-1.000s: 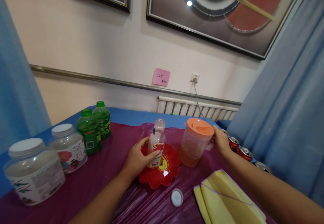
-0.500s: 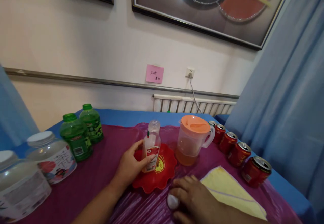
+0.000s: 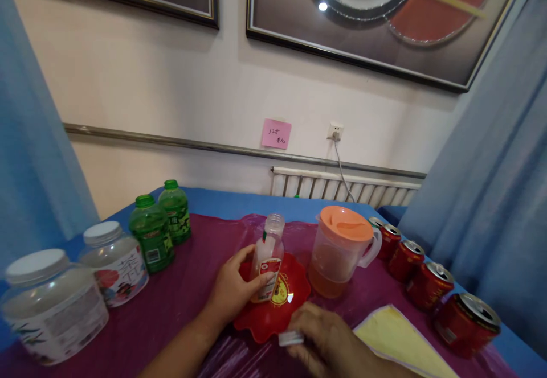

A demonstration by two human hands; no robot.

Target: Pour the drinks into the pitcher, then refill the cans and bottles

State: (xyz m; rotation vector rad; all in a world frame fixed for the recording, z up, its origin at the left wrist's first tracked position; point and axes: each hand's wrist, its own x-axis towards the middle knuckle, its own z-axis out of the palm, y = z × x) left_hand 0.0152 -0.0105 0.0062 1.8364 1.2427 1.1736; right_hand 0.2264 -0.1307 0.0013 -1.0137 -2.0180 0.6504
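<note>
My left hand (image 3: 239,281) is wrapped round a clear bottle (image 3: 268,261) with a red and white label and an uncapped mouth. The bottle stands upright over the left part of a red scalloped plate (image 3: 294,284). Just off the plate's front right edge, my right hand (image 3: 318,332) pinches a small white cap (image 3: 291,339) between its fingers. Behind that hand is a clear pitcher (image 3: 331,264) with an orange lid and some amber liquid. A folded yellow cloth (image 3: 397,338) lies to the right.
Two green bottles (image 3: 151,241) and two wide jars with white lids (image 3: 55,304) stand on the left. Several red cans (image 3: 465,324) line the right side. A purple sheet (image 3: 188,287) covers much of the blue table.
My right hand has lifted the white cap, which is now tilted onto its edge. The view has shifted, so the scene sits lower and further right. My left hand still holds the bottle.
</note>
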